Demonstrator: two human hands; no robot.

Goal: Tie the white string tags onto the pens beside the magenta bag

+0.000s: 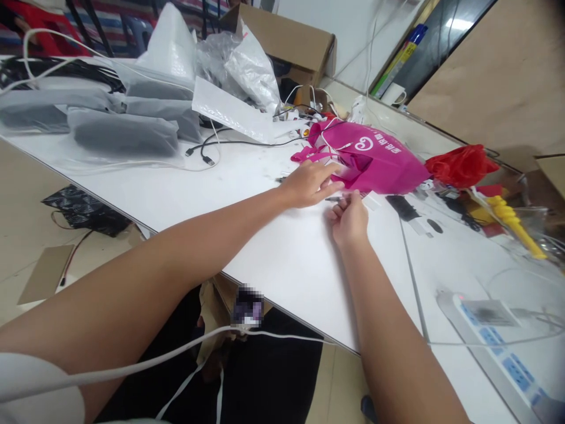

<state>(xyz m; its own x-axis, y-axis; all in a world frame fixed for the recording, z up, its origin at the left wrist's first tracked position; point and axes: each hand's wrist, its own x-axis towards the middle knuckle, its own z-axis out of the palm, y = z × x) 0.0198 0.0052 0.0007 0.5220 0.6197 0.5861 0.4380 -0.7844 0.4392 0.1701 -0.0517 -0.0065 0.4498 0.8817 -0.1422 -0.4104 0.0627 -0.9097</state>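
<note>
My left hand (311, 184) is over the white table, its thumb and fingers stretched out and apart, with the fingertips at the near edge of a magenta cloth bag (384, 159). Just right of it, my right hand (352, 221) rests low on the table with its fingers curled closed. A slim dark pointed piece (334, 199) shows beside those curled fingers; whether they grip it I cannot tell. Another small dark tip (281, 179) pokes out behind my left wrist. The bag lies crumpled on its side, white print facing up.
Grey wrapped packages (123, 132) lie at the left, with black cable plugs (207, 158) near them. A cardboard box (286, 44) and clear plastic bags stand behind. At the right are a red plastic bag (461, 165), a yellow tool (514, 221) and a power strip (498, 353). A white cable crosses my lap.
</note>
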